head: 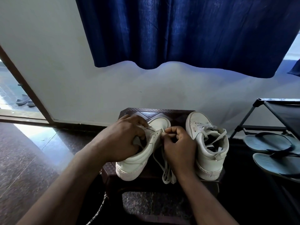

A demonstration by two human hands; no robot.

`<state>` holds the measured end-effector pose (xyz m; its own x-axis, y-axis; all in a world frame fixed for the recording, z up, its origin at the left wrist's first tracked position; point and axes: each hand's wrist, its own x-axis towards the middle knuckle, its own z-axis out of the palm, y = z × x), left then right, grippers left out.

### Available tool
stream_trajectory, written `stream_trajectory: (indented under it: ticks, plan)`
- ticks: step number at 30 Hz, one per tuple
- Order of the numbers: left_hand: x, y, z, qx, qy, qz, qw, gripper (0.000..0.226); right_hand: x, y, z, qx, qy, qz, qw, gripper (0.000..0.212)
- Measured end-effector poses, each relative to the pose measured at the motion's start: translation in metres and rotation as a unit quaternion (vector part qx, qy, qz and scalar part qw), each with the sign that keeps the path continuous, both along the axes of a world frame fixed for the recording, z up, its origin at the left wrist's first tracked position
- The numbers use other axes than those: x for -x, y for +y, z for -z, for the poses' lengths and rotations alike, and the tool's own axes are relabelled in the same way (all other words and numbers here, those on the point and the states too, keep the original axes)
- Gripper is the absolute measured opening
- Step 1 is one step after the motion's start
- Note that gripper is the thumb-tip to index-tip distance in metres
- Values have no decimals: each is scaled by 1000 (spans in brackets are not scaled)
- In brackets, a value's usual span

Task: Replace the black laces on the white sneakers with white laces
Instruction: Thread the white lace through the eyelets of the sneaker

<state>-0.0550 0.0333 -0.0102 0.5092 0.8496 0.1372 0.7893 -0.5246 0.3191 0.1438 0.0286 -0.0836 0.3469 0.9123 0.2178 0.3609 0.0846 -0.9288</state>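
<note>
Gripping tilted sneaker [138, 161] by collar: left hand [123, 140] | right hand [180, 148] fingers pinching white lace [165, 169] at eyelet | laced sneaker [209, 153] at surface [162, 113] right edge

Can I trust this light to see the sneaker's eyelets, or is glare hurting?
Head view: dim, bluish, yet eyelets on the held sneaker show beside the right hand; head view: glare only on the floor by the doorway; head view: edges bend.
</note>
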Motion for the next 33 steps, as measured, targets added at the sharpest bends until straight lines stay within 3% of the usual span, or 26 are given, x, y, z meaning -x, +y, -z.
stream_trajectory:
  ticks: [5,10,18,22,26,33]
  plan:
    - [0,0,-2,-91,-120,-16,988,19,3,1,-1,1,34,-3,999,11]
    - [-6,-1,7,-127,-151,-10,980,13,3,0,1,-12,14,-7,1000,7]
    - [-7,0,1,-166,-159,-13,973,9,-1,1,5,-60,-128,-52,989,12]
    - [6,1,0,-83,-157,9,984,21,-2,1,3,-25,-90,-53,994,12]
    - [19,1,7,-5,-112,22,993,45,-1,1,1,-54,-92,-54,993,12]
    - [9,-3,7,-102,-73,32,992,45,2,2,-2,-36,-52,-44,997,22]
